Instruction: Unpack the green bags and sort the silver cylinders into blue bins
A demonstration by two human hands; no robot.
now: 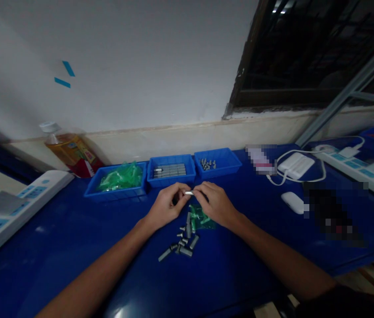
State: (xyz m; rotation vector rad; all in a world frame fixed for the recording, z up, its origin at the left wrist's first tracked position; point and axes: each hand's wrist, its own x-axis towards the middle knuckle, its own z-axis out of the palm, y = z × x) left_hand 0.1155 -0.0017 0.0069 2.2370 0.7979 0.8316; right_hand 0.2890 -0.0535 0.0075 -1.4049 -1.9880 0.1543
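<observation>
My left hand (168, 204) and my right hand (216, 204) meet over the table, fingertips pinching the two ends of a short, bright metal cylinder (189, 193). Under them lies a small green plastic bag (205, 221), partly hidden by my right hand. Just in front are several loose grey metal cylinders (165, 255) and a cluster of small screws (182, 242) on the blue tabletop. Whether a screw sits in the end of the held cylinder cannot be made out.
Behind my hands stand three blue bins: one with green bags (120, 177), one with metal cylinders (170, 171), one with screws (207, 164). A drink bottle (70, 150) leans by the wall. Power strips (24, 205) flank the table; a white charger (296, 165) and white case (292, 202) lie right.
</observation>
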